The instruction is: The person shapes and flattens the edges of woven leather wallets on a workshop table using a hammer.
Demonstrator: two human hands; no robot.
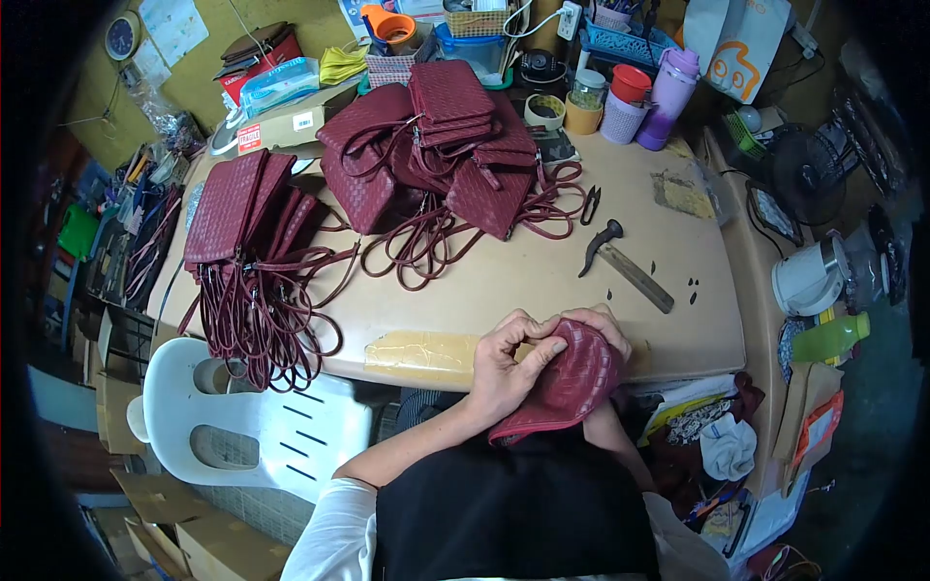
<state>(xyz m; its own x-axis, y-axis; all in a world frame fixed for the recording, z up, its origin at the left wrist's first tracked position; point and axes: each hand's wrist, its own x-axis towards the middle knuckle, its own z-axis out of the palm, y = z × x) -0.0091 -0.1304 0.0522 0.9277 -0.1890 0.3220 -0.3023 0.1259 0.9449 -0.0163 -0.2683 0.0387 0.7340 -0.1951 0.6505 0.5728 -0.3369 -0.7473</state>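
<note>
A burgundy pouch (573, 382) with a woven pattern is held up at the table's front edge, close to my body. My left hand (506, 360) pinches its upper left edge between thumb and fingers. Around its top right edge curl the fingers of my right hand (601, 323); the rest of that hand is behind the pouch. Just beyond my hands lies a hammer (630, 271) with a wooden handle. Farther back are small black thread snips (591, 204). Several small dark pieces (692, 289) are scattered right of the hammer.
Burgundy bags with long straps form a left stack (231, 208) and a middle pile (455, 107) on the table (542, 276). A white plastic chair (325, 436) stands at the left front. Along the back are a purple bottle (670, 102) and an orange-lidded jar (585, 97).
</note>
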